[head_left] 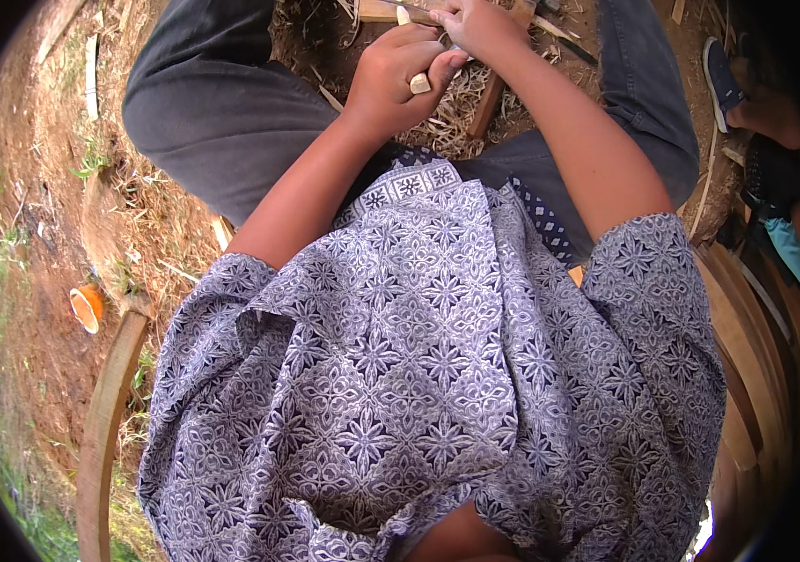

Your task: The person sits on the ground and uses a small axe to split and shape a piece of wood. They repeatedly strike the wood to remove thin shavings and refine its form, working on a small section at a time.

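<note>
My left hand is closed around a short pale stick. One cut end shows beside my thumb and the other pokes out above my fingers. My right hand is closed just to the right of it, close to the left thumb. A thin, dark, blade-like strip runs leftward from the right fingers near the top edge. What the right hand grips is mostly hidden. Both hands are between my bent knees, above curly pale shavings on the ground.
Wooden pieces, including a reddish-brown bar, lie under my hands. Curved boards are stacked at the right. Another person's foot in a dark shoe is at the upper right. A wooden post and an orange cup-like object are at the left.
</note>
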The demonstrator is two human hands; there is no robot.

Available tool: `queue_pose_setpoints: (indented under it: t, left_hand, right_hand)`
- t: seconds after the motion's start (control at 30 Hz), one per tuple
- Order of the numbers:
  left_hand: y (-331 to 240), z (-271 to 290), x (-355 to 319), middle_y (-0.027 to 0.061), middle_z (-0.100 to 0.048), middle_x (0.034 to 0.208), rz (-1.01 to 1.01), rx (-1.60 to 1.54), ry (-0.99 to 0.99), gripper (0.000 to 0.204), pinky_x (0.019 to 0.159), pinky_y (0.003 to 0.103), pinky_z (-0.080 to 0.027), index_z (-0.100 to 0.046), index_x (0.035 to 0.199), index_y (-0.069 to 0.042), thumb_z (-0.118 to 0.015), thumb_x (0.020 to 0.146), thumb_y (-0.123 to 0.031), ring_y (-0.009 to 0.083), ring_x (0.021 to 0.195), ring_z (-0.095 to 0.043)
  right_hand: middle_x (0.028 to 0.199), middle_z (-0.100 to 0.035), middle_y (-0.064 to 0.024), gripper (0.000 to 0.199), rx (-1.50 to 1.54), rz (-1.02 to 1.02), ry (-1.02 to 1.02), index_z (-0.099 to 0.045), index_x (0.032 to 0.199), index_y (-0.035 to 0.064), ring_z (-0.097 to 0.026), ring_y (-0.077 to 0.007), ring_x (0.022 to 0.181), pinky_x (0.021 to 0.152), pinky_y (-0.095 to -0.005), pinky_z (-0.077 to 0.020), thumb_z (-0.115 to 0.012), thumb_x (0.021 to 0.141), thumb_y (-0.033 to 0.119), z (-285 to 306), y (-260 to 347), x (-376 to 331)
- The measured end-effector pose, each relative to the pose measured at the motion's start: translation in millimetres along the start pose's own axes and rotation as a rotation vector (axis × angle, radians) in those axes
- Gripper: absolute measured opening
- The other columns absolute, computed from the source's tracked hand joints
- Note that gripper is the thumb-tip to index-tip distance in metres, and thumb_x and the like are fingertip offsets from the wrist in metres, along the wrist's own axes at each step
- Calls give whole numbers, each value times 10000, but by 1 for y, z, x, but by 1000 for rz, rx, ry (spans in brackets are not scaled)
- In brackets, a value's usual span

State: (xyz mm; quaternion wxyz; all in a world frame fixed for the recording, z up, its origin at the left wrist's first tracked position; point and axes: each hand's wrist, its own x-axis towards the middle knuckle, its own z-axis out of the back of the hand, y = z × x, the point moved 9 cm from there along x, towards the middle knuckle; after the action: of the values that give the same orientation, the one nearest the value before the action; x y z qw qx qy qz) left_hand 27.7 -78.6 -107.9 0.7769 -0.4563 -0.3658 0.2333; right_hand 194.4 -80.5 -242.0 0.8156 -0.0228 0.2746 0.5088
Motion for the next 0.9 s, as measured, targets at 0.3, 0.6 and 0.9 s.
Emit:
queue_pose_setpoints:
  t: [0.3,0.6,0.9]
  left_hand:
    - [1,8,-3,137,-564,705,6,-37,-44,263,941,424,-572,-595,756,19,-663,975,-108,295,690,-617]
    - [9,14,-6,152,-616,764,46,45,-107,267,935,414,-556,-610,813,30,-585,1033,-119,339,821,-677]
    - [3,5,-6,143,-602,770,47,75,-37,159,863,424,-541,-637,861,20,-621,994,-67,370,857,-667]
  right_hand:
    - [1139,-737,-191,476,138,-101,45,-757,1114,129,-701,-384,1062,928,-473,-543,-635,914,544,10,-8,9]
    - [986,-760,-172,340,-24,81,71,-770,981,135,-730,-363,935,843,-492,-553,-664,910,450,49,17,-17]
    - [1094,-748,-181,357,-117,-54,41,-748,1122,164,-706,-410,1021,898,-543,-528,-569,972,435,25,17,1]
